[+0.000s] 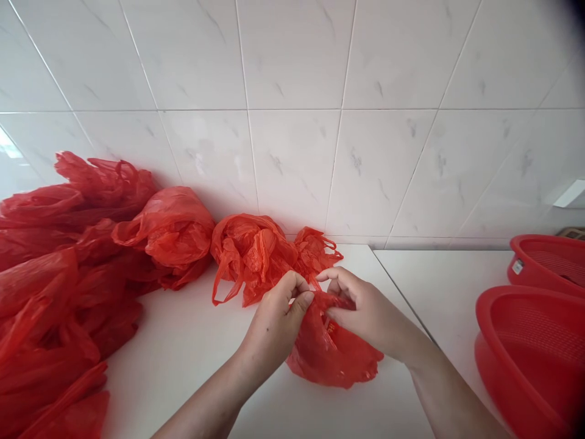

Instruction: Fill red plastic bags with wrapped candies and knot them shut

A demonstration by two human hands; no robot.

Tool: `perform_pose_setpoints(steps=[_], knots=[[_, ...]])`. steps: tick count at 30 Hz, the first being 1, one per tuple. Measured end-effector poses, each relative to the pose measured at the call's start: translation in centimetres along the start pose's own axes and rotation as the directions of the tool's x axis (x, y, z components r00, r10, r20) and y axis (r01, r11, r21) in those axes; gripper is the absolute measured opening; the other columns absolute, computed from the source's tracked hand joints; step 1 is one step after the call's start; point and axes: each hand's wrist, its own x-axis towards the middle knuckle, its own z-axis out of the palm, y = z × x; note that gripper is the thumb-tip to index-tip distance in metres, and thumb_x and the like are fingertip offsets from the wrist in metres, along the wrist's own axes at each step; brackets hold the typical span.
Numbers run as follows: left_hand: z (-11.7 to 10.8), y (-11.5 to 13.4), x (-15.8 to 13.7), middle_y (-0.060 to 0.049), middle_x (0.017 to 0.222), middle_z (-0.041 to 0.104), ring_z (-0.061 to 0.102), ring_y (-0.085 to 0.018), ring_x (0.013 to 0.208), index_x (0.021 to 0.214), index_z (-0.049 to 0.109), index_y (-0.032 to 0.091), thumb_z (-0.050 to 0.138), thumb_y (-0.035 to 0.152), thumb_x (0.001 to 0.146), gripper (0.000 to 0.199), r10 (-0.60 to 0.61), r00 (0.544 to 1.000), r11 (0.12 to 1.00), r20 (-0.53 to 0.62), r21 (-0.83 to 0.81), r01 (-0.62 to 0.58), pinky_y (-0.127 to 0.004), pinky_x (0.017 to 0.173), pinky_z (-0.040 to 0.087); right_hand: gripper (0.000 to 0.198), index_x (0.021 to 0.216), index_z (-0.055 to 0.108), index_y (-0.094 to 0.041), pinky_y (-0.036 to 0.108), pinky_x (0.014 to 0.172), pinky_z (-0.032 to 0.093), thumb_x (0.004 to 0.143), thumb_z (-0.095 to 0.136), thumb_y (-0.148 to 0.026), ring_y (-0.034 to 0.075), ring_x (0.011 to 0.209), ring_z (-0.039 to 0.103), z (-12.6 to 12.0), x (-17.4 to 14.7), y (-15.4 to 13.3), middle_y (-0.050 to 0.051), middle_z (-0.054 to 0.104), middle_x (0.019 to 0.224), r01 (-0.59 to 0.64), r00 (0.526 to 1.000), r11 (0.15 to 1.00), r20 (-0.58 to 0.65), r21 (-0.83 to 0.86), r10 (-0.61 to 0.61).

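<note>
A thin red plastic bag (336,360) with a small patch of yellow print hangs between my hands, its lower part spread over the white tabletop (192,366). Thumb and fingers of my left hand (286,305) pinch its upper edge. My right hand (354,302) has its fingers curled round the gathered top of the same bag, index finger reaching toward the left fingertips. Just behind the hands lies a small crumpled red bag (315,250). Left of that sits a larger crumpled red bag (253,250) with a loop handle sticking out.
Along the left lies a big heap of red plastic bags (55,286), with a rounded bundled bag (176,228) at its right end. Two red perforated plastic baskets (539,353) stand at the right. A tiled wall (292,158) closes off the back, and a seam crosses the tabletop.
</note>
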Motion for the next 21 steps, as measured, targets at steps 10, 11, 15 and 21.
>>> perform_pose_setpoints(steps=[10, 11, 15, 21], knots=[[-0.1, -0.1, -0.2, 0.006, 0.072, 0.053, 0.043, -0.01, 0.064, 0.076, 0.047, 0.022, 0.047, 0.023, 0.086, 0.01, 0.021, 1.0, 0.994, 0.02, 0.108, -0.023, -0.023, 0.058, 0.033, 0.027, 0.094, 0.068, -0.029, 0.023, 0.055, 0.038, 0.082, 0.044, -0.022, 0.01, 0.057, 0.047, 0.7, 0.3, 0.2, -0.005, 0.06, 0.07, -0.062, 0.983, 0.996, -0.175, -0.062, 0.05], [-0.1, -0.2, -0.2, 0.006, 0.071, 0.053, 0.043, -0.011, 0.064, 0.076, 0.048, 0.022, 0.048, 0.023, 0.086, 0.01, 0.021, 1.0, 0.992, 0.017, 0.128, -0.023, -0.023, 0.058, 0.033, 0.029, 0.099, 0.068, -0.029, 0.024, 0.06, 0.042, 0.082, 0.046, -0.021, 0.01, 0.062, 0.051, 0.6, 0.3, 0.2, -0.004, 0.063, 0.079, -0.051, 0.987, 0.999, -0.153, -0.013, 0.049], [-0.1, -0.3, -0.2, 0.005, 0.071, 0.053, 0.048, -0.013, 0.072, 0.075, 0.049, 0.023, 0.051, 0.022, 0.085, 0.01, 0.058, 0.998, 0.97, 0.019, 0.234, -0.061, -0.025, 0.064, 0.035, 0.029, 0.11, 0.065, -0.028, 0.029, 0.081, 0.047, 0.084, 0.052, -0.031, 0.013, 0.082, 0.059, 0.0, 0.2, 0.2, 0.0, 0.064, 0.106, 0.012, 0.996, 0.977, -0.089, 0.212, 0.007], [-0.8, 0.4, -0.7, 0.001, 0.101, 0.056, 0.05, -0.015, 0.097, 0.068, 0.047, 0.02, 0.052, 0.01, 0.079, 0.016, 0.198, 0.969, 0.935, 0.145, 0.269, -0.231, -0.026, 0.082, 0.039, 0.023, 0.095, 0.065, -0.021, 0.027, 0.067, 0.045, 0.077, 0.061, -0.035, 0.013, 0.071, 0.056, -0.2, 1.8, 2.4, 0.0, 0.064, 0.083, 0.014, 0.899, 0.971, -0.428, 0.241, 0.093]])
